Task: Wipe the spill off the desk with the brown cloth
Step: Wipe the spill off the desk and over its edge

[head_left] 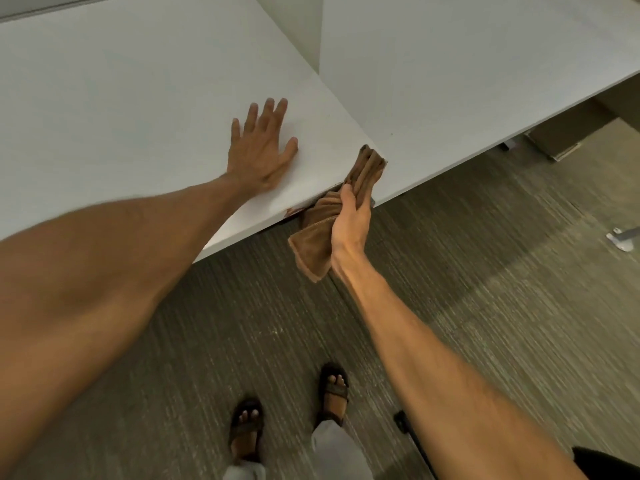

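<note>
My left hand (261, 150) lies flat on the white desk (121, 109), palm down with fingers spread, holding nothing. My right hand (351, 220) grips the brown cloth (317, 240) at the desk's front edge. The cloth's upper end lies folded over the desk's corner, and its lower part hangs below the edge. A small reddish smear of spill (292, 211) shows on the front edge, just left of the cloth.
A second white desk (485, 81) adjoins on the right, with a narrow seam between the two. Grey carpet (485, 306) lies below. My two sandalled feet (247, 427) stand near the bottom. A metal desk foot (621, 240) sits at far right.
</note>
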Motion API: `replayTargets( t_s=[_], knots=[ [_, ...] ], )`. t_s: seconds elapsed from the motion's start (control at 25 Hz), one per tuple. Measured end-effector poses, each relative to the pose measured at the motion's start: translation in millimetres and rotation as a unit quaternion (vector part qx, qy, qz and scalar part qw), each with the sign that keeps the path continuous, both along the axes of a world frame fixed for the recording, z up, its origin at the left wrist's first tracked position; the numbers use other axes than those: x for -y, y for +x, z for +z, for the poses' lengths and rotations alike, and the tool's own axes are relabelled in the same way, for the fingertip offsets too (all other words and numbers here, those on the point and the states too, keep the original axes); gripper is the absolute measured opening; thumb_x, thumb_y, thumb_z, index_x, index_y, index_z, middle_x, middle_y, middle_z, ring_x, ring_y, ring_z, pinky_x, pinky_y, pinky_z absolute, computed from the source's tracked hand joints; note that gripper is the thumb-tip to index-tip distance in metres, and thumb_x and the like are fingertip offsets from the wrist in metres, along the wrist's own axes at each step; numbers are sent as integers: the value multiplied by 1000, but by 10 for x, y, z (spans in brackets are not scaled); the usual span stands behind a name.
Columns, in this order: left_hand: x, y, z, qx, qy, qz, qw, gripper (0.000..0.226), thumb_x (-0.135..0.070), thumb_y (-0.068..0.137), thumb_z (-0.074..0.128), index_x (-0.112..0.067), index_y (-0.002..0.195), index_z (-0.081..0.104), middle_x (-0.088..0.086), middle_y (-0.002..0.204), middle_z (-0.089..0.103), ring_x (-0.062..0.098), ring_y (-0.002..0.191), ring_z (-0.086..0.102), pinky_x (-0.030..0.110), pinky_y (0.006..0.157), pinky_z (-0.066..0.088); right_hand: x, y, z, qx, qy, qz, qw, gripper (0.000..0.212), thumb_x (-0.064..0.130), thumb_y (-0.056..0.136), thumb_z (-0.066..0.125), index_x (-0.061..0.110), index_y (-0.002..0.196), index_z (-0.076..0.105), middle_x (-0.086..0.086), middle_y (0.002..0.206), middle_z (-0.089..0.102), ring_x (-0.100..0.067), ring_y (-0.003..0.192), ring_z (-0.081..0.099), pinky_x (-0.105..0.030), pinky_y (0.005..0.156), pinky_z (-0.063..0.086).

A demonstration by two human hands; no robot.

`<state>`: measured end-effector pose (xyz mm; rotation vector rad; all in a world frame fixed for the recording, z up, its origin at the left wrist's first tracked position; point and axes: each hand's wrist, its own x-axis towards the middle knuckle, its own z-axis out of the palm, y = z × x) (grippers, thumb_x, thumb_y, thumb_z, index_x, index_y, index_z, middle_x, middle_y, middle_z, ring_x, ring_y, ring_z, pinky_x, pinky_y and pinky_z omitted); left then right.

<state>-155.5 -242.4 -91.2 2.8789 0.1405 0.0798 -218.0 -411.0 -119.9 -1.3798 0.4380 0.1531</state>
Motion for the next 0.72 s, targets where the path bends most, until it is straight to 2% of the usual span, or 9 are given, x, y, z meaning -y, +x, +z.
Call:
replayTargets(
  t_s=[0.16,0.24,0.36,0.52,0.72],
  knots=[
    [-3,-83,15,-1,4,-20,1000,64,-47,99,25,-21,154,4,8,163,4,29,150,1,54,119,1,-401,-424,-29,9,-43,37,998,69,56,85,46,46,149,20,-1,153,41,-22,133,46,-45,114,35],
    [-43,-106,30,-1,-9,-36,999,64,-46,99,26,-21,154,4,8,163,4,30,150,1,54,119,0,-470,-538,-67,9,-28,44,999,64,48,92,47,42,150,21,-5,146,47,-22,127,51,-44,112,37],
    [-126,-142,32,1,-10,-76,997,65,-46,99,28,-22,154,4,8,163,3,31,150,0,55,119,1,-365,-428,-19,5,-9,13,1000,57,41,93,51,35,147,34,-6,131,60,-23,117,58,-46,109,42],
    [-221,-226,-17,3,15,-76,997,64,-49,99,23,-22,154,2,7,163,3,30,150,1,55,119,-1,-490,-408,130,-9,18,-52,998,51,33,97,48,33,147,35,-5,141,52,-24,128,50,-47,113,36],
    [-227,-246,-38,16,-17,-77,997,63,-47,99,19,-22,154,2,7,163,4,28,150,0,55,119,-3,-1026,-962,67,-4,-19,-29,999,55,41,97,44,40,149,26,-2,145,49,-23,131,47,-46,115,33]
  ],
)
